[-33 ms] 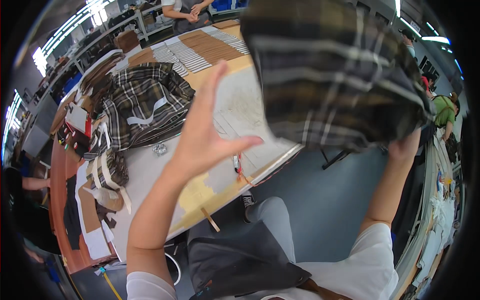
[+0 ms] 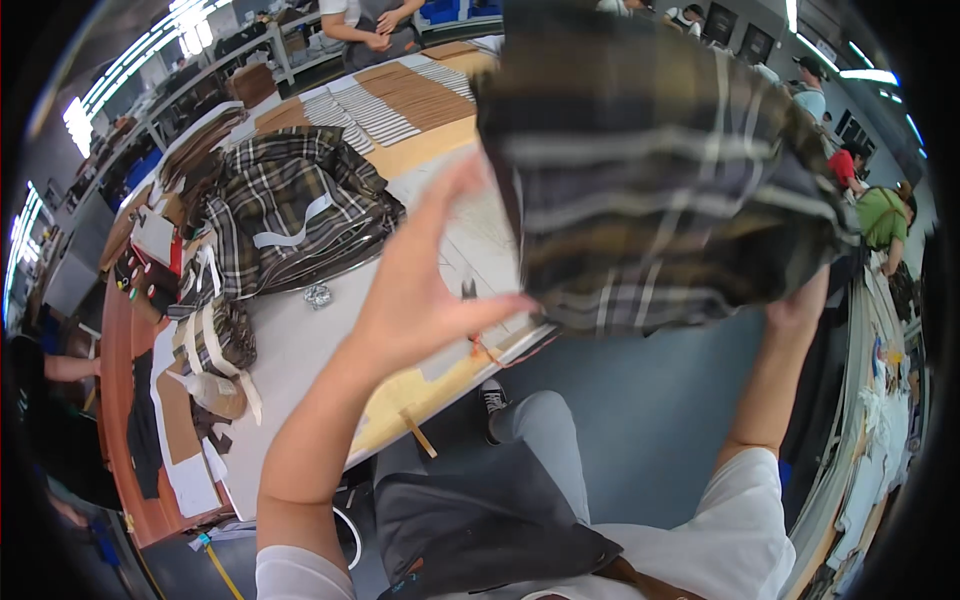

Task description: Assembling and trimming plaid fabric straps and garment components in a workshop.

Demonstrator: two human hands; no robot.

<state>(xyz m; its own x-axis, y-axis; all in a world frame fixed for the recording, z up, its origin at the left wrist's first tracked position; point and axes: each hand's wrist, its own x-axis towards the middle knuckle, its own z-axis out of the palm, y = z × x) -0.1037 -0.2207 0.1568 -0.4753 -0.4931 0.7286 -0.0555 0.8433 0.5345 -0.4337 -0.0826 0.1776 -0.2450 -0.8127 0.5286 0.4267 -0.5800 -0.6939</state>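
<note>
A dark plaid fabric piece [image 2: 650,190], perhaps a garment, hangs raised at the upper right, blurred by motion. My right hand [image 2: 797,303] holds it from its lower right edge, with the fingers hidden behind the cloth. Beside its left edge is my left hand [image 2: 425,270], open, thumb and fingers spread wide; the thumb tip reaches the cloth's lower left corner, though I cannot tell if it touches. On the table [image 2: 320,345] to the left lies a pile of similar plaid garments [image 2: 290,210] with a pale strip on top.
Brown and white striped pieces [image 2: 400,105] line the table's far side. A crumpled silvery lump [image 2: 317,296], a plaid bundle tied with white strips [image 2: 225,335] and a bottle [image 2: 215,395] stand at left. A person [image 2: 370,25] stands beyond the table; others work at right.
The plaid fabric has shifted slightly down and to the left. My left hand has moved a little right, its thumb now at the cloth's corner.
</note>
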